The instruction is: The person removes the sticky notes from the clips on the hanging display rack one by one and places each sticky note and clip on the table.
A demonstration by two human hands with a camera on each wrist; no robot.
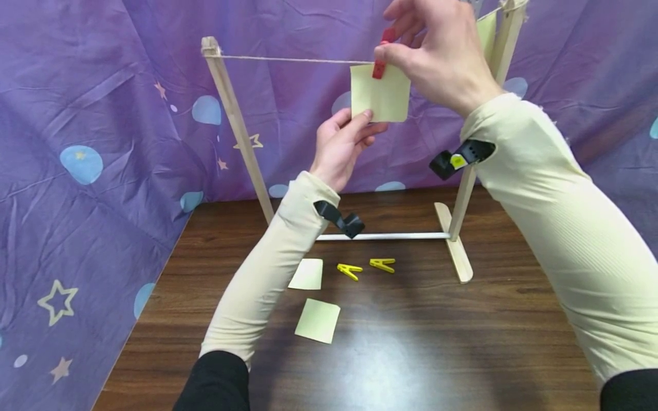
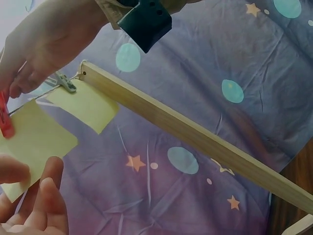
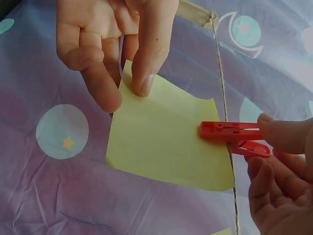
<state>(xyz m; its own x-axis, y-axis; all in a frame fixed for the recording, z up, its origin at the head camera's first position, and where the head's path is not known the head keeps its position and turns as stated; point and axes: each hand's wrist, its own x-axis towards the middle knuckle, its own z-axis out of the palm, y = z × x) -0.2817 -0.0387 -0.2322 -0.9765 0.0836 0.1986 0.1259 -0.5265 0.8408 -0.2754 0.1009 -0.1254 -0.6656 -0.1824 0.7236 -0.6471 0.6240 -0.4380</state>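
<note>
A pale yellow paper note [image 1: 382,103] hangs at the string [image 1: 293,59], its top edge held by a red clothespin [image 3: 215,131]. My left hand [image 1: 341,140] pinches the note's lower edge, thumb in front and fingers behind. At the string, my right hand [image 1: 444,57] grips the handle end of the clothespin between thumb and fingers. In the right wrist view the clip's tip lies over the note's face, with the string passing along the paper's top edge. Farther right on the string, a second yellow note [image 2: 88,105] hangs from a greyish clothespin [image 2: 65,82].
Wooden posts [image 1: 236,120] hold up the string, with a white bar [image 1: 396,236] low between them. On the brown table [image 1: 437,342] lie two yellow clothespins [image 1: 349,270] and two notes [image 1: 317,321]. A purple patterned cloth [image 1: 128,114] hangs behind.
</note>
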